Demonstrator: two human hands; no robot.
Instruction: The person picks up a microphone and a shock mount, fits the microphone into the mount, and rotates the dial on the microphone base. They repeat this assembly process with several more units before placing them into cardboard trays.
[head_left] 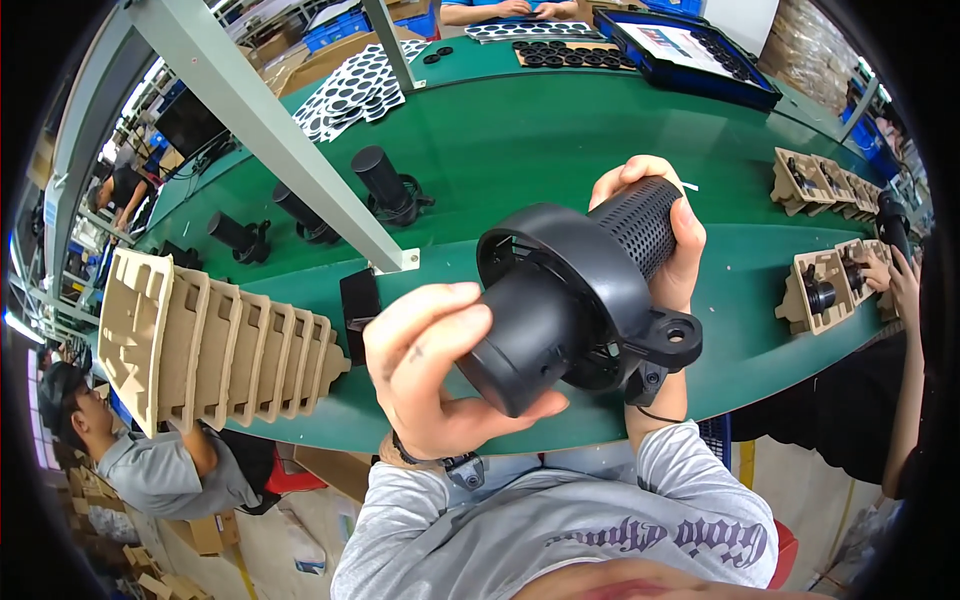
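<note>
Between my hands, above the bench, is a tilted black plastic housing (pixel 520 325). It has a smooth cylindrical end, a wide ring in the middle with a holed lug, and a perforated tube. My left hand (pixel 425 375) grips the smooth end, fingers over the top and thumb beneath. Wrapped around the perforated tube (pixel 640 225) at the other end is my right hand (pixel 680 245); its palm side is partly hidden. On the bench beyond my left hand stand similar black housings (pixel 378 178), and a small black box (pixel 360 305) lies nearer.
A tall stack of cardboard pulp trays (pixel 225 345) leans at left. A grey metal post (pixel 270 120) rises from the green bench (pixel 740 165). Pulp trays with black parts (pixel 825 290) are at right, beside a co-worker's hand (pixel 890 275). A blue-black case (pixel 690 65) lies at the back.
</note>
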